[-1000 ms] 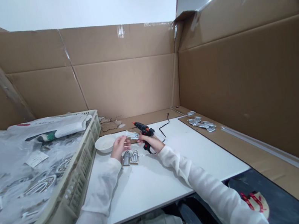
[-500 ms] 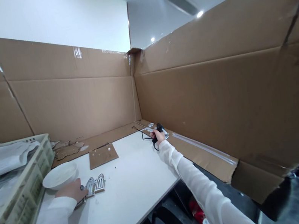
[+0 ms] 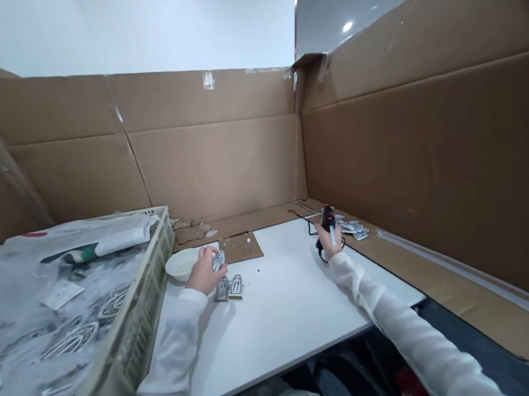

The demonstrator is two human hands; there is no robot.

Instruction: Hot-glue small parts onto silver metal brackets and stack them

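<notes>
My right hand (image 3: 330,248) is closed round a black glue gun (image 3: 328,220) at the right side of the white table (image 3: 288,309), its cord trailing behind. Just beyond it lies a small heap of silver arch-shaped pieces (image 3: 353,228) on the cardboard. My left hand (image 3: 204,271) is closed on one silver arch-shaped piece (image 3: 218,259) near a white bowl (image 3: 180,264). Two more arch pieces (image 3: 229,287) lie flat on the table just in front of that hand.
A beige plastic crate (image 3: 129,329) filled with plastic-wrapped pieces fills the left. A brown cardboard scrap (image 3: 241,247) lies on the table behind the pieces. Tall cardboard walls (image 3: 439,148) enclose the back and right. A cardboard strip (image 3: 462,286) borders the table's right edge.
My right hand carried the glue gun from the middle out to the right and has come back a little. My left hand went down to the table and now holds an arch piece. The view swung right, then back.
</notes>
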